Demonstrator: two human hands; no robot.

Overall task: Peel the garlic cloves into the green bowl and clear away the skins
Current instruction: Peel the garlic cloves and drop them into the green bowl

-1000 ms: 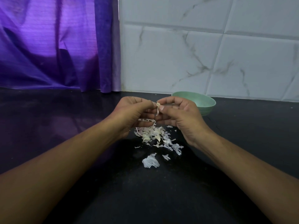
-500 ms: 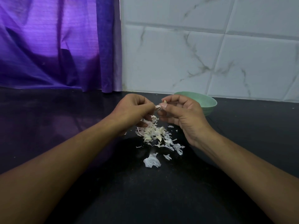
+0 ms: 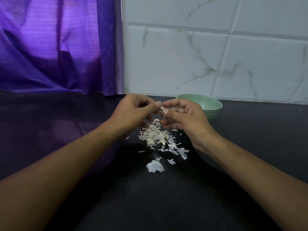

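Observation:
My left hand (image 3: 133, 112) and my right hand (image 3: 185, 119) meet fingertip to fingertip above the counter. Between them they pinch a small garlic clove (image 3: 162, 108), mostly hidden by the thumbs. Directly below lies a pile of pale garlic skins (image 3: 155, 135) on the black counter, with a larger loose skin (image 3: 155, 167) nearer me. The green bowl (image 3: 210, 104) stands just behind my right hand, partly covered by it; its inside is not visible.
The black counter (image 3: 66, 127) runs to a white marble-tiled wall (image 3: 216, 55) at the back. A purple curtain (image 3: 55, 45) hangs at the back left, reaching down to the counter.
Both hands have stayed together over the skin pile, working the clove with small finger movements. The strip of skin seen standing between the thumbs earlier is no longer visible.

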